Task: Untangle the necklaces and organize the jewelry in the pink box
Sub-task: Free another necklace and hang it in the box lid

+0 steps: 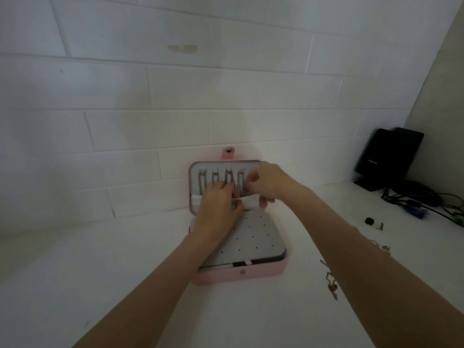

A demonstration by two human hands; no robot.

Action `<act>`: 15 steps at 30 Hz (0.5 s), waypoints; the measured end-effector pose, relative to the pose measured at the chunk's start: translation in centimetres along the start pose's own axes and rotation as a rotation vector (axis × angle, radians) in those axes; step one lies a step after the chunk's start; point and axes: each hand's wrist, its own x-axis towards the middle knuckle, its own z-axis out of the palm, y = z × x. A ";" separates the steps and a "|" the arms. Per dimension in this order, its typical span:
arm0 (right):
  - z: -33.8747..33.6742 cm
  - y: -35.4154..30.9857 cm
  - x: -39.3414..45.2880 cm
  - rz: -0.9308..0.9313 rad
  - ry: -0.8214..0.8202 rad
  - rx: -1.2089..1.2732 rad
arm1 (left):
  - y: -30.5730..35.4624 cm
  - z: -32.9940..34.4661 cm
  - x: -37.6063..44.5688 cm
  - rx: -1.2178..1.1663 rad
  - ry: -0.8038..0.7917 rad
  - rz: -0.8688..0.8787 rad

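One pink box (251, 273) sits at centre frame, lid open, with four hooks of necklaces (221, 180) hanging inside the lid. Two hands meet there: the left hand (217, 204) and the right hand (270, 183). One black device (388, 156) stands at right, and one loose chain (331, 282) lies at lower right.

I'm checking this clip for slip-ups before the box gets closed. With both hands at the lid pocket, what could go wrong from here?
1. The chains hang close together in the lid of the pink box; the left hand and right hand working at the white pocket band might snag and re-tangle them.
2. The loose jewelry beside the right forearm could be swept along the counter.
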 end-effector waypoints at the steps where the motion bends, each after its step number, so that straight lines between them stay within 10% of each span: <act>1: 0.4 0.2 -0.3 -0.013 -0.032 0.004 | 0.0 0.0 0.0 0.008 -0.012 -0.003; 7: -1.4 0.9 -1.8 -0.059 0.173 0.201 | 0.6 -0.6 0.1 0.125 -0.126 -0.027; 15: -5.0 4.7 -7.9 0.060 0.035 0.078 | 7.8 -1.9 -1.8 -0.124 -0.137 0.120</act>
